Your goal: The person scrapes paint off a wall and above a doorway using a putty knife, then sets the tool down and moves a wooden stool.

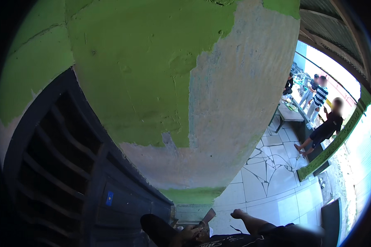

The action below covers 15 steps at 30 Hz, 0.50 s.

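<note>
My left hand point(188, 232) is low in the picture, in shadow, its fingers closed around the handle of a scraper-like tool. The flat, wide blade point(209, 215) of that tool points up and to the right, apart from the wall in this view. A brown, mottled shape point(204, 236) lies right beside the hand; whether it is my right hand or a thing is unclear. Directly ahead stands the wall point(142, 77), with green paint above and a large bare, pale patch point(235, 92) with ragged edges.
A dark panelled door point(123, 197) with slats borders the wall at left. A bare limb point(250, 219), apparently a leg, extends over the pale tiled floor point(266, 200). At right are a green post point(337, 136), a low table point(290, 113) with things on it, and several people point(326, 126).
</note>
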Motion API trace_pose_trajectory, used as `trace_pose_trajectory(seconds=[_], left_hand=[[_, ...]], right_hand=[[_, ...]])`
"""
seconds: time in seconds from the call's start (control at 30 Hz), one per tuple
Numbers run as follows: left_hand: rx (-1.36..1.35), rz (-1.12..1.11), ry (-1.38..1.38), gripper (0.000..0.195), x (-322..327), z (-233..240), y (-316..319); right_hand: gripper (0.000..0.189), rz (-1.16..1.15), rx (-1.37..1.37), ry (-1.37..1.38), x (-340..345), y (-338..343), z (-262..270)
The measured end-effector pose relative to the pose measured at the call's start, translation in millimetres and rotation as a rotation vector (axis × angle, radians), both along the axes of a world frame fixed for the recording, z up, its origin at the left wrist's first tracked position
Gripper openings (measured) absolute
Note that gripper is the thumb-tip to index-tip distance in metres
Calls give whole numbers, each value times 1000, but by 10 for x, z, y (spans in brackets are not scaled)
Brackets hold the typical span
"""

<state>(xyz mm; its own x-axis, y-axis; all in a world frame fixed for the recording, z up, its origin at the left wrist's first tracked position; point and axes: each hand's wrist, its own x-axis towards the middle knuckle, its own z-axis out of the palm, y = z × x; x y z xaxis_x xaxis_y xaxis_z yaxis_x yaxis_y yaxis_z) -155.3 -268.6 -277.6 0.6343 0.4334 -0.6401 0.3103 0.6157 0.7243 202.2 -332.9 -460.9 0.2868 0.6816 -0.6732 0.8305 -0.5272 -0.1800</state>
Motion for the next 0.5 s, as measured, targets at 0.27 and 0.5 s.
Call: trace_pose_trajectory(seconds=[0.27,0.5], left_hand=[[-10,319,-73,18,-179,323,45],[221,476,-132,18,282,712,296]], right_hand=[[30,-416,-207,386,7,-1038,-59],[58,-478,258,1190,-1064,208,1305]])
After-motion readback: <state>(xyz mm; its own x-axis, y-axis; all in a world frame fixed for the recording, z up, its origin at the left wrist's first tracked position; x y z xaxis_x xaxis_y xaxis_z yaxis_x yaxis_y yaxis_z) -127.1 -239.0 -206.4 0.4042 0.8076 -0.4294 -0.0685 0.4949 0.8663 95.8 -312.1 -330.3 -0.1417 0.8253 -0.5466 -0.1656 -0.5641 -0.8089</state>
